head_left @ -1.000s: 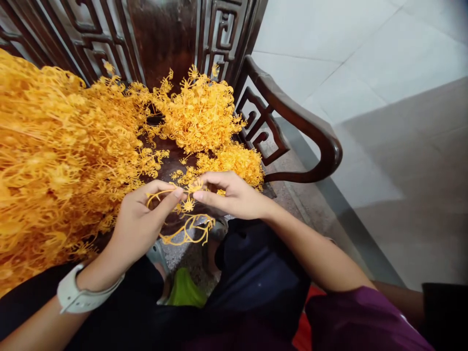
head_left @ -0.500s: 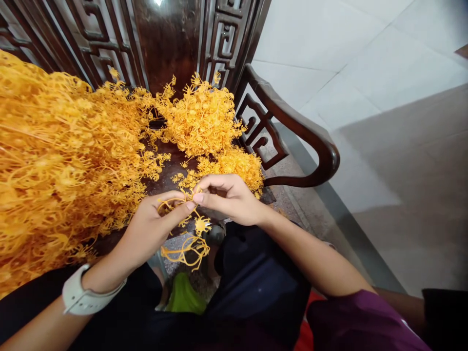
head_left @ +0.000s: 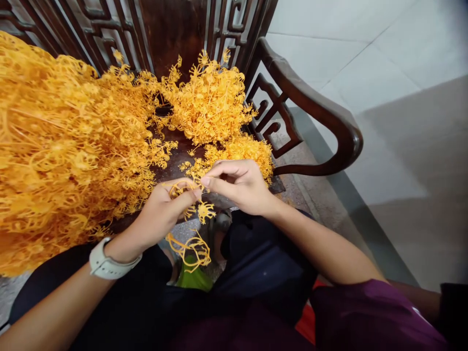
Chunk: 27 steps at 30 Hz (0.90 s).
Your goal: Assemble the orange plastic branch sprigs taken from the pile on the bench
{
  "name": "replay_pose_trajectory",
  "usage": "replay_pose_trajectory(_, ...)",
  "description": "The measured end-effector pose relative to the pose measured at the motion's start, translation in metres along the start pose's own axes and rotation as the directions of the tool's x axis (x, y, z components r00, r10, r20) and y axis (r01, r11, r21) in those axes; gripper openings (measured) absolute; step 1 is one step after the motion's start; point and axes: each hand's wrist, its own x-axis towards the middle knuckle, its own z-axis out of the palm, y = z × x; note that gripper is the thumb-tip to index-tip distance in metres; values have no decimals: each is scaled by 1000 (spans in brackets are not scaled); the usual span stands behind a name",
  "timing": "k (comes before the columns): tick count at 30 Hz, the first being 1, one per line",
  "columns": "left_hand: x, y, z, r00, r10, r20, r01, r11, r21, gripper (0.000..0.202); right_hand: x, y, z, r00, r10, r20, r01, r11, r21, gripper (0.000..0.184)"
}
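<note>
My left hand and my right hand meet over the front edge of a dark wooden chair seat. Both pinch the same thin orange plastic sprig, whose flower-like tip and looped stems dangle below my fingers. The left wrist wears a white watch. A huge heap of the same orange sprigs lies to the left, with a smaller clump and a low pile just behind my right hand.
The carved dark chair back and its curved armrest stand behind and right of the piles. Pale floor tiles spread to the right. My dark-clothed legs and a green thing are below.
The sprig's looped part has dropped lower beneath my fingers while both hands stayed pinched together. The view has shifted slightly, bringing the armrest further right.
</note>
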Motion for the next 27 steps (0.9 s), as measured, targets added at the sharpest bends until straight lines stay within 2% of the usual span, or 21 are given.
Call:
replay_pose_trajectory(3,3,2,3,988,136,-72,-128,987,99,26,0,1,4,967,-254,-35,232,924,-304,18)
replay_pose_trajectory(5,4,3,4,963,247,-110,-219,951,217,25,2,3,5,928,-372,-23,324,836,-444,20)
replay_pose_trajectory(7,3,3,6,941,313,-130,-258,910,325,25,5,7,6,897,-441,1,374,759,-533,24)
replay_pose_trajectory(13,2,-1,3,917,367,-159,-252,838,484,23,12,16,9,854,-507,113,424,555,-716,36)
replay_pose_trajectory(16,4,-2,0,909,374,-182,-234,822,519,20,14,16,15,851,-508,132,428,527,-734,37)
replay_pose_trajectory(18,1,-1,0,890,416,-189,-253,794,553,18,20,19,14,858,-494,143,425,526,-736,37)
replay_pose_trajectory(20,-8,2,2,855,499,-138,-322,721,614,17,30,26,-1,887,-449,108,362,531,-766,35)
replay_pose_trajectory(21,-15,3,5,830,548,-99,-368,673,641,16,37,32,-15,915,-400,53,284,544,-789,33)
replay_pose_trajectory(22,-23,3,7,813,583,4,-443,614,654,14,43,38,-33,942,-335,-21,180,555,-812,31)
replay_pose_trajectory(23,-30,3,10,785,611,105,-531,575,623,13,49,44,-52,963,-225,-148,12,586,-810,28)
replay_pose_trajectory(24,-35,3,12,775,615,149,-570,576,586,14,53,49,-73,966,-99,-240,-132,611,-781,29)
replay_pose_trajectory(25,-39,2,13,789,590,172,-572,602,558,14,55,54,-92,960,3,-280,-222,618,-754,31)
replay_pose_trajectory(27,-40,0,12,855,509,104,-483,706,518,11,54,61,-120,945,193,-262,-320,697,-642,24)
